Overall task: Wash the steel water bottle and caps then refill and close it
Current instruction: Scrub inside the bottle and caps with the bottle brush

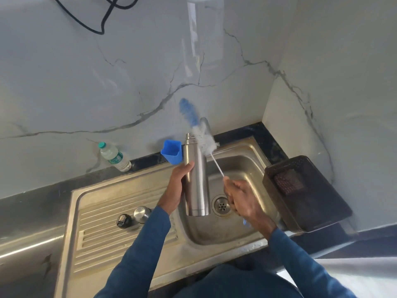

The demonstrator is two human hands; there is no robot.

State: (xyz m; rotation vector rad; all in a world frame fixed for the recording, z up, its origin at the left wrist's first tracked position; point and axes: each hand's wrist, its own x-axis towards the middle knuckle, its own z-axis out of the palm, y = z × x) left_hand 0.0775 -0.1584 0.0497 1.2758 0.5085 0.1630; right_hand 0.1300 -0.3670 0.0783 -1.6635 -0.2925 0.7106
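Observation:
My left hand (177, 186) grips the steel water bottle (196, 179) around its middle and holds it upright over the sink basin (242, 168), mouth uncapped. My right hand (240, 197) holds the thin handle of a bottle brush (198, 130). Its blue and white bristle head is outside the bottle, beside and above the mouth, tilted up to the left. On the ribbed drainboard (111, 233) lie two caps: a black inner cap (124, 220) and a steel outer cap (142, 214).
A blue plastic cup (171, 152) stands behind the sink, and a small plastic water bottle (113, 157) with a green cap stands further left by the marble wall. A dark tray (311, 203) holding a scrubber rests at the sink's right. The tap is behind the brush.

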